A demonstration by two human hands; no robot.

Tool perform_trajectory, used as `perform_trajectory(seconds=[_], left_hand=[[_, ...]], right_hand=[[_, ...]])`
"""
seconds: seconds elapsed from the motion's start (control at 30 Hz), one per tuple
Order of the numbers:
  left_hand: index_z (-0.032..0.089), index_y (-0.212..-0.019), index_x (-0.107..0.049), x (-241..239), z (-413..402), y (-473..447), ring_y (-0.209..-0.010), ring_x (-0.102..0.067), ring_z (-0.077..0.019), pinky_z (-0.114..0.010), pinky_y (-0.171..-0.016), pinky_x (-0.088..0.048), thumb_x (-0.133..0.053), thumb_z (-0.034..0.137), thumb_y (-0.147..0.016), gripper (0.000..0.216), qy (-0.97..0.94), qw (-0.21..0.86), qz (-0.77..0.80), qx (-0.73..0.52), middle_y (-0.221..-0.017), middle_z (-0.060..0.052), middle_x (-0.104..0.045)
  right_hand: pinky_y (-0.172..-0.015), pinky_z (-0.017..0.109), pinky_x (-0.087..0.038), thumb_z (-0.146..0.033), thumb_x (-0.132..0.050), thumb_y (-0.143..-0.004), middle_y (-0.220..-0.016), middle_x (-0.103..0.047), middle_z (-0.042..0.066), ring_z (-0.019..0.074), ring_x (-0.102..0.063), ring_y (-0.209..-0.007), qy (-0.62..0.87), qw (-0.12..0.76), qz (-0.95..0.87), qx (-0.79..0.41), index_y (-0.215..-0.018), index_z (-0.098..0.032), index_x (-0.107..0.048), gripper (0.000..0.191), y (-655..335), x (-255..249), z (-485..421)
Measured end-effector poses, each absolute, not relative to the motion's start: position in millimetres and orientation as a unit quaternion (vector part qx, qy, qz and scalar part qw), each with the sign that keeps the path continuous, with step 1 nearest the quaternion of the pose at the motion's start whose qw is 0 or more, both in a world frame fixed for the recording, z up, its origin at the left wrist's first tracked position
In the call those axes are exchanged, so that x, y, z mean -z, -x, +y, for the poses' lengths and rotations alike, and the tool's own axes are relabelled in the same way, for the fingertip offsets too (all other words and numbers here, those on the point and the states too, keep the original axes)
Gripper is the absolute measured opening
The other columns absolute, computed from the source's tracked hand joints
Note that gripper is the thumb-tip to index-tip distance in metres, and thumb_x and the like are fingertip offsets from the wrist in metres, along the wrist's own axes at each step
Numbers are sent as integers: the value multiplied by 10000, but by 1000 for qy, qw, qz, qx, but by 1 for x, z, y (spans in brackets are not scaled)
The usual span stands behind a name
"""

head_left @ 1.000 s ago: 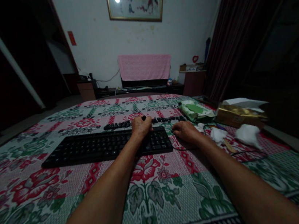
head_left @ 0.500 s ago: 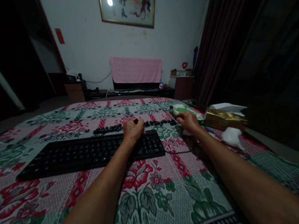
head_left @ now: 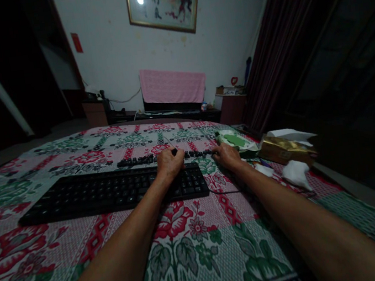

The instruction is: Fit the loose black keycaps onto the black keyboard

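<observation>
A black keyboard [head_left: 111, 191] lies across a floral bedspread [head_left: 194, 245]. Just beyond it runs a row of loose black keycaps [head_left: 138, 161]. My left hand [head_left: 169, 163] rests on the keyboard's right end, fingers closed round a small black thing [head_left: 174, 151] that pokes out above the knuckles. My right hand [head_left: 226, 155] sits right of the keyboard at the right end of the keycap row. Its fingers are curled down, and anything under them is hidden. The keyboard's thin cable [head_left: 225, 192] passes under my right wrist.
A green and white packet [head_left: 236, 139], a gold tissue box [head_left: 283, 148] and crumpled white tissues [head_left: 295, 173] lie at the right. The bed's right edge drops to the floor. At the far wall are a pink-covered stand [head_left: 173, 86] and low cabinets.
My right hand went forward to the green packet, then came back left to the end of the keycap row. My left hand stayed on the keyboard. The view swung slightly right.
</observation>
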State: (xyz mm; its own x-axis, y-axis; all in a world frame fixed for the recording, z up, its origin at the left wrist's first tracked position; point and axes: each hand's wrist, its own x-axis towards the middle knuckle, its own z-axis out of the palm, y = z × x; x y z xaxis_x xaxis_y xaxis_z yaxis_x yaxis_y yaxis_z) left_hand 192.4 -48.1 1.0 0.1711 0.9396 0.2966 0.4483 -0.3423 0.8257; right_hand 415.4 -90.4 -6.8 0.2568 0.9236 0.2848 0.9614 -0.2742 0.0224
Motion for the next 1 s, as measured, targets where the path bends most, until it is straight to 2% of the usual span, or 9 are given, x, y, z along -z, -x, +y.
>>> perform_trajectory(seconds=[0.13,0.3,0.5,0.67,0.73,0.87,1.0], left_hand=[[178,-622,-615,-1,-48,-192,-666,-660,-181,-238,-657,-481,-446,382,-750,294,-719,279,488,-409,-519,-29,-640],[178,-652,-615,1,-46,-191,-632,-654,-165,-225,-646,-475,-444,381,-758,287,-717,282,482,-418,-509,-16,-633],[168,-667,-632,-4,-49,-191,-598,-647,-156,-215,-614,-468,-443,375,-762,296,-715,291,492,-402,-525,-21,-640],[162,-723,-641,-6,-45,-191,-609,-656,-158,-207,-573,-463,-464,374,-745,277,-717,297,488,-400,-553,-30,-657],[153,-759,-649,-8,-43,-191,-609,-659,-165,-207,-548,-462,-473,363,-738,275,-735,312,479,-365,-557,-39,-661],[122,-807,-657,-19,-49,-187,-520,-636,-170,-220,-469,-454,-476,338,-726,293,-751,360,485,-268,-607,-75,-682],[95,-705,-657,-35,-59,-181,-479,-613,-151,-222,-466,-468,-482,311,-713,278,-757,376,493,-205,-642,-106,-692]], right_hand=[[-746,312,-450,-297,-450,-846,-1038,-601,94,239,-591,-950,789,51,-602,112,-1110,-273,-650,332,-414,5,-86],[-749,318,-456,-273,-423,-853,-1038,-619,84,233,-598,-940,785,32,-609,105,-1081,-276,-656,326,-411,7,-83],[-744,320,-461,-228,-464,-821,-1024,-616,122,247,-596,-951,779,52,-611,132,-1089,-202,-636,320,-414,8,-88],[-833,324,-447,-200,-459,-823,-1021,-647,120,227,-599,-960,757,170,-620,119,-1070,-161,-654,317,-394,10,-98],[-887,306,-427,-176,-450,-824,-1032,-661,99,201,-593,-985,728,250,-633,83,-1044,-154,-666,309,-379,14,-99],[-885,307,-439,-226,-448,-835,-1024,-675,68,184,-595,-982,680,382,-626,-16,-1007,-173,-673,288,-353,27,-96],[-909,314,-423,-233,-420,-848,-1035,-667,61,177,-584,-999,649,420,-631,-64,-990,-188,-671,292,-342,36,-100]])
